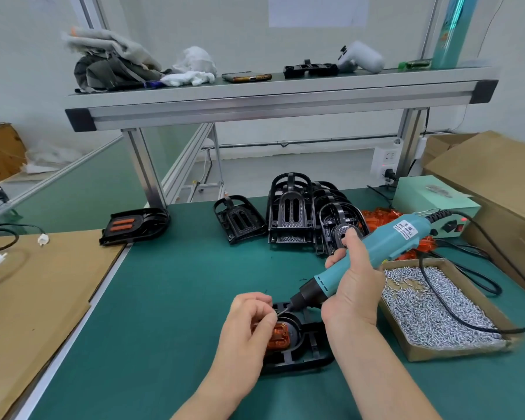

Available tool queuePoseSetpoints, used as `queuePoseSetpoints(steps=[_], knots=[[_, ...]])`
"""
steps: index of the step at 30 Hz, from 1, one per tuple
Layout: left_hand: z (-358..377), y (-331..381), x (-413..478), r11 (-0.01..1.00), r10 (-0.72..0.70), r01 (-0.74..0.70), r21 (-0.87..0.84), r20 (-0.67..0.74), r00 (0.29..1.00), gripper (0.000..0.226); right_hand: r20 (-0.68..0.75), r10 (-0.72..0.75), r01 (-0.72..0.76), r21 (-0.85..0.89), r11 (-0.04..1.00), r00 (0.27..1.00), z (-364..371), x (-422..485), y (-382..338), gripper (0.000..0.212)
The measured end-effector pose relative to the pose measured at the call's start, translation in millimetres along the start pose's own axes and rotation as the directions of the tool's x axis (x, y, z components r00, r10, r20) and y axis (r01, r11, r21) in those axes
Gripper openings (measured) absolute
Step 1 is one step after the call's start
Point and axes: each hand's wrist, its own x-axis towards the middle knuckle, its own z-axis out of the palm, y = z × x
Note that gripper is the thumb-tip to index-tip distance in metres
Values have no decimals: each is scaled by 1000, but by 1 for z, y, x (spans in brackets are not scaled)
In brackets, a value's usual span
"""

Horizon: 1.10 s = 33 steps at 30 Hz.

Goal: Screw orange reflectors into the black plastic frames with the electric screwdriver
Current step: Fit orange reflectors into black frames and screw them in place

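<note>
Items on the green-matted tabletop (pixel 179 298), as we count them:

1. Flat brown cardboard sheet (pixel 28 298) – covers the far left edge.
2. Black plastic frame with two orange reflectors fitted (pixel 135 225), lying flat at the sheet's back corner.
3. Left hand (pixel 249 316), resting over the work piece. Its fingers are curled, thumb and forefinger pinching at the tip of the thin metal bit (pixel 282 311); we cannot tell whether a screw sits between them.
4. Orange ribbed reflector (pixel 278 334), seated in the black plastic frame being worked on (pixel 300 350), which lies flat at the near edge, partly under the left hand.
5. Teal electric screwdriver with black nose and black cord (pixel 370 256), tilted, bit end down and to the left. The right hand (pixel 355 286) has its fingers wrapped round the barrel.
6. Cluster of bare black plastic frames (pixel 291 207), standing and leaning at the back.
7. Heap of loose orange reflectors (pixel 379 215), behind the screwdriver.
8. Shallow cardboard tray of silver screws (pixel 431 304) – just right of the right hand.
</note>
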Motion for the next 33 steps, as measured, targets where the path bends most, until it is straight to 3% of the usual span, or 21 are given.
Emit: queuePoseSetpoints(steps=[3, 7, 12, 17, 23, 27, 33], knots=[[2, -2, -5, 913, 313, -287, 289, -44, 949, 19, -47, 36, -36, -6, 999, 998, 1, 0, 1, 28], [5, -10, -7, 829, 465, -402, 389, -82, 881, 9, -81, 86, -86, 6, 996, 993, -1, 0, 6, 27], [2, -18, -5, 789, 522, -437, 432, -97, 847, 7, -81, 107, -106, 12, 994, 991, -2, 1, 8, 30], [-8, -17, -3, 839, 482, -419, 346, -118, 868, 14, -56, 73, -73, -5, 997, 996, -2, 5, 8, 25], [-28, -44, -10, 860, 378, -377, 344, 68, 923, 18, 27, -133, 135, -106, 985, 991, -2, 7, 10, 27], [-27, -48, -10, 776, 416, -489, 397, 260, 871, 23, 156, -234, 257, -153, 954, 960, -3, 2, 13, 25], [-25, -44, -10, 684, 443, -566, 461, 354, 824, 31, 309, -271, 340, -197, 920, 912, -1, -11, 14, 21]])
